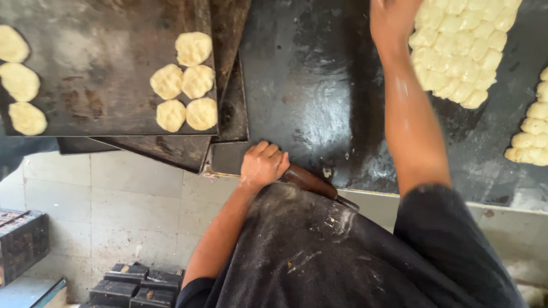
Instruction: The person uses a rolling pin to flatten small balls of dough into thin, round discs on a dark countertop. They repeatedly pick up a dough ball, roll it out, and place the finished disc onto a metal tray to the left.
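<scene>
Gripping the brown wooden handle in my closed left hand, its length running rightward along the table edge; my right hand reaches ahead beside the dough pieces, its fingers out of view.

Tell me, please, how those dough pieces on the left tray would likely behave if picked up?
The dough pieces look soft and puffy, so they would probably sag and dent. They touch one another, so they may stick together. The dark tray looks greasy, so they might slide.
</scene>
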